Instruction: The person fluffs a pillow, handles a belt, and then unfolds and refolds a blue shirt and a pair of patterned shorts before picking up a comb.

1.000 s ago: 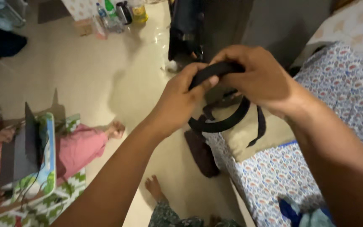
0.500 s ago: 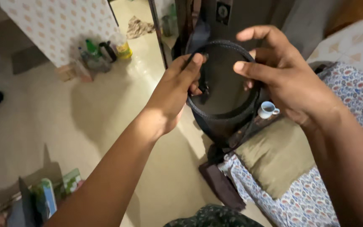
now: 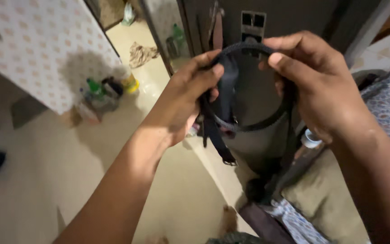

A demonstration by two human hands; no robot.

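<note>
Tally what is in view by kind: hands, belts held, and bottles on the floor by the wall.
Hands: 2, left hand and right hand
Black belt: 1, held by both
Bottles: about 3, blurred
Total: about 6

I have one view only, from the camera on the wearer's head, tilted down and forward along both forearms. It sits close: the left hand (image 3: pixel 190 97) and right hand (image 3: pixel 314 83) fill the upper middle, with the cream floor (image 3: pixel 46 180) well below and a dark cabinet (image 3: pixel 271 18) straight ahead.
</note>
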